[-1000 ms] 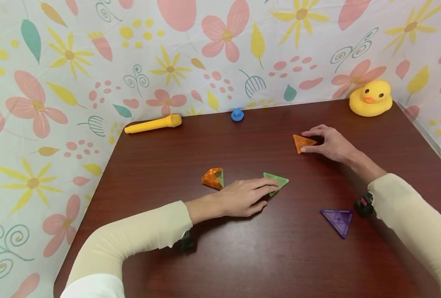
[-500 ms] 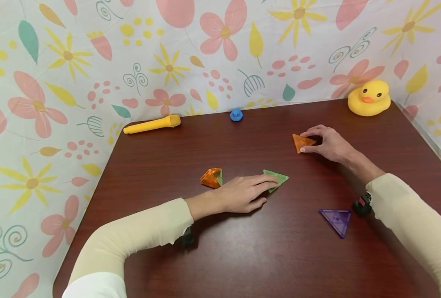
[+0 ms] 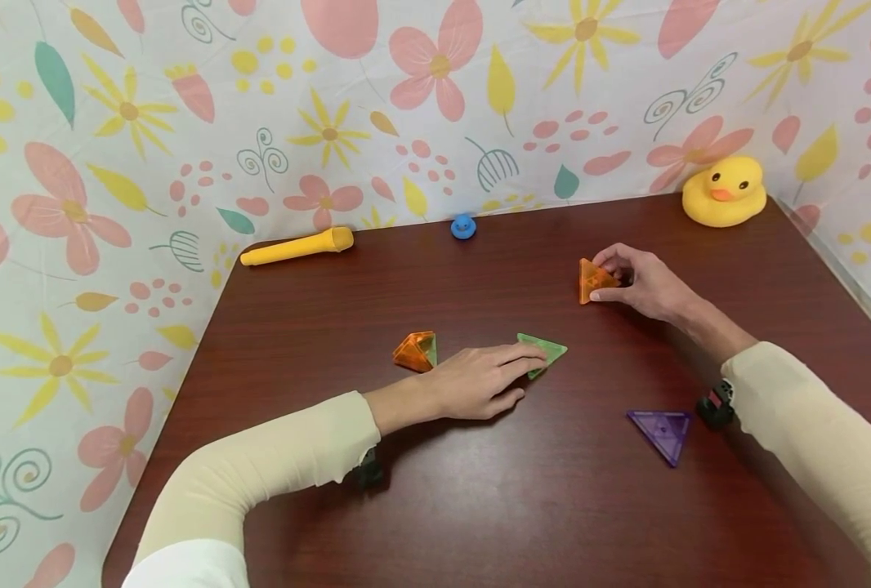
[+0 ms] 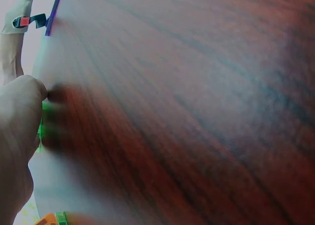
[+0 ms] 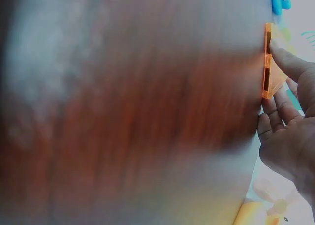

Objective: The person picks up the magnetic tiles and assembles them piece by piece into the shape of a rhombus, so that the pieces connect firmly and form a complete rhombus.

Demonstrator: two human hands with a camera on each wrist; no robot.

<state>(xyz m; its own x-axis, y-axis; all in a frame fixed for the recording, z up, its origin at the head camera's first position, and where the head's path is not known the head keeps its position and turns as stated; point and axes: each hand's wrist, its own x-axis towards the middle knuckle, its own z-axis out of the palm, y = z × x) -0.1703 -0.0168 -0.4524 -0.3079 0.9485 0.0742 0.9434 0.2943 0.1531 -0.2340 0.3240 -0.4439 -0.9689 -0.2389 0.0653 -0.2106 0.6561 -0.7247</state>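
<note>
My right hand (image 3: 649,284) pinches a see-through orange triangular tile (image 3: 588,282) between thumb and fingers. In the head view the tile is tilted up from the table, and the right wrist view shows the orange tile's edge (image 5: 267,80) with the thumb on it. My left hand (image 3: 483,382) lies low over the table, its fingertips on a flat green triangular tile (image 3: 551,349) that they partly cover. Just behind the left wrist sits a raised piece (image 3: 413,353) of orange and green triangular tiles. A purple triangular tile (image 3: 662,433) lies flat between the forearms.
Along the back edge of the dark wooden table (image 3: 509,506) are a yellow toy microphone (image 3: 299,246), a small blue duck (image 3: 463,227) and a large yellow duck (image 3: 725,193). A flowered cloth (image 3: 377,106) hangs behind the table. Wrist cameras hang below both sleeves.
My right hand has tipped the orange tile up from lying flat, its fingers closing more round it. The left hand stays on the green tile. The head view has shifted slightly.
</note>
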